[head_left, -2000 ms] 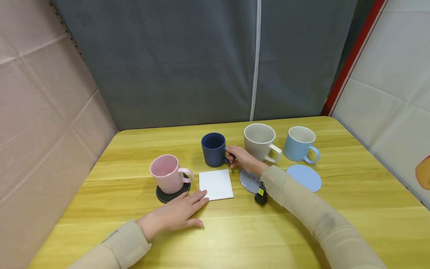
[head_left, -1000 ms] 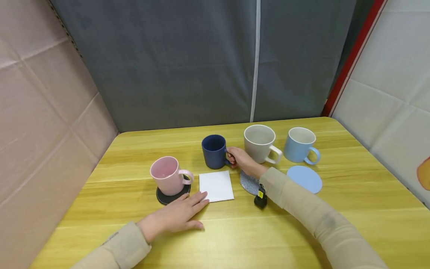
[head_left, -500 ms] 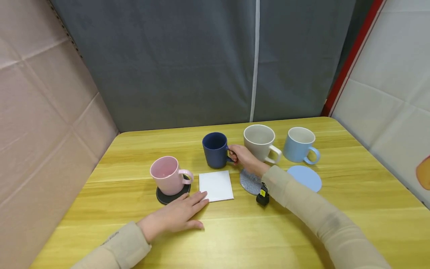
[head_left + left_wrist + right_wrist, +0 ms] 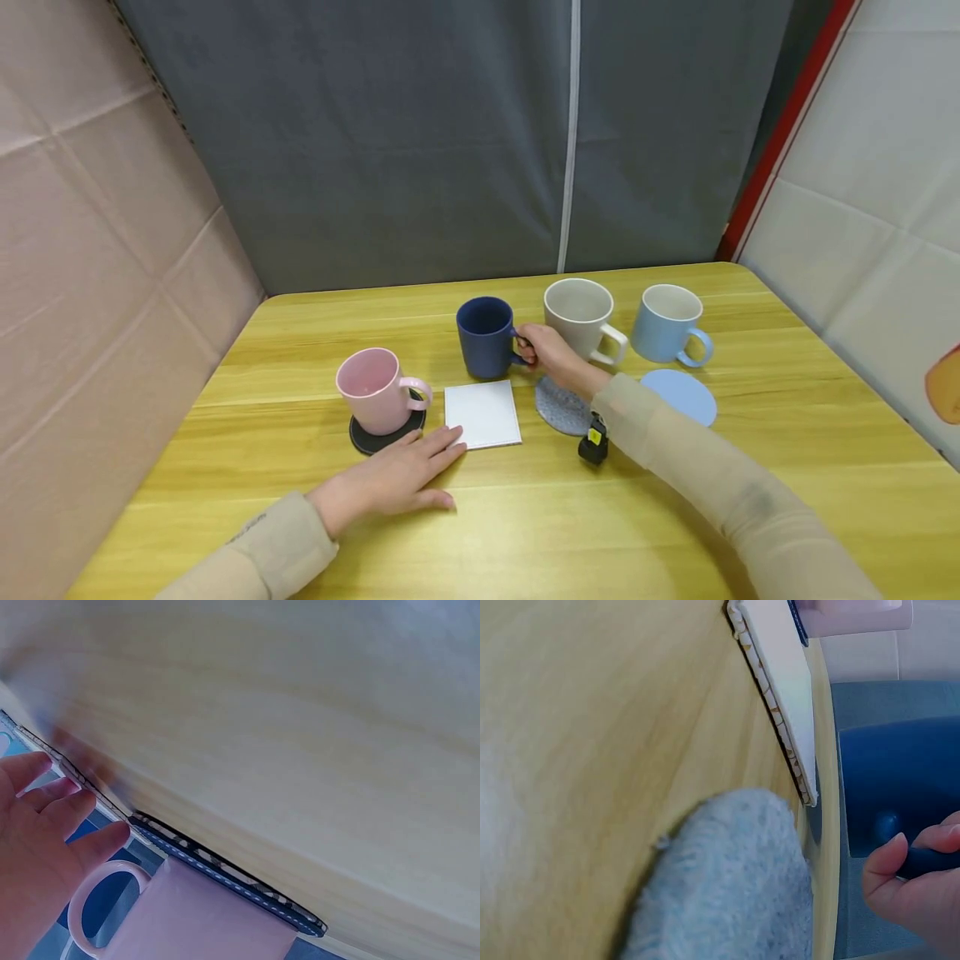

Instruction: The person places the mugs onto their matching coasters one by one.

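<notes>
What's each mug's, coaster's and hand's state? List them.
Pink mug: upright
Navy mug: upright
Beige mug: upright
Light-blue mug: upright
Black coaster: under pink mug
White square coaster: no mug
Gray felt coaster: no mug
Light-blue coaster: no mug
Left hand: fingers extended
Right hand: gripping navy mug

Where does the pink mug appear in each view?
Head: the pink mug stands left of centre.
Left wrist: at the bottom edge, left of centre, partly cut off.
Right wrist: cut off by the top edge, right of centre.
Shared landmark: the black coaster under it.
</notes>
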A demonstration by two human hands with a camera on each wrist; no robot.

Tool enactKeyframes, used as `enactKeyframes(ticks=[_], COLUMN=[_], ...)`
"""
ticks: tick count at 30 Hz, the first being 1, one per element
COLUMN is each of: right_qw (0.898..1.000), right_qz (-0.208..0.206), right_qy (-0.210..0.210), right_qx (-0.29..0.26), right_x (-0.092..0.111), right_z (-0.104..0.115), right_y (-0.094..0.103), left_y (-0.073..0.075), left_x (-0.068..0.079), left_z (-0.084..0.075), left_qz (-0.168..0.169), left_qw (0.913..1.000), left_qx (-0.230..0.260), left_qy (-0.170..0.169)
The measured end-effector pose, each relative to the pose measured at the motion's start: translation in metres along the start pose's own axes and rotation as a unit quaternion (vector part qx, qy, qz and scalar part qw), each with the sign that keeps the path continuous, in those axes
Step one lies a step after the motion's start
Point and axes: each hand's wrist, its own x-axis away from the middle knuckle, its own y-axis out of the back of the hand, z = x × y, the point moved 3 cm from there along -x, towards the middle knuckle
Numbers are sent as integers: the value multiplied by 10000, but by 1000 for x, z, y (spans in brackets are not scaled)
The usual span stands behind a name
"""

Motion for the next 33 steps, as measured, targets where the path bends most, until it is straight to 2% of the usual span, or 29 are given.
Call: enactKeyframes(ticks=[6, 16, 33], right_qw=[9999, 9981, 9965], right_qz=[6, 229, 572], right_qy=[9, 95, 153], right_qx=[152, 569, 582], right_x=[5, 17, 32], right_z=[3, 6, 7], right_y=[1, -1, -9], left_y=[1, 1, 1], left_x=[0, 0, 0], left_z=[0, 0, -1], left_qz=[76, -15, -65], left_qw=[10000, 10000, 10000], left_qx=[4, -33, -56], left_qy=[35, -15, -5])
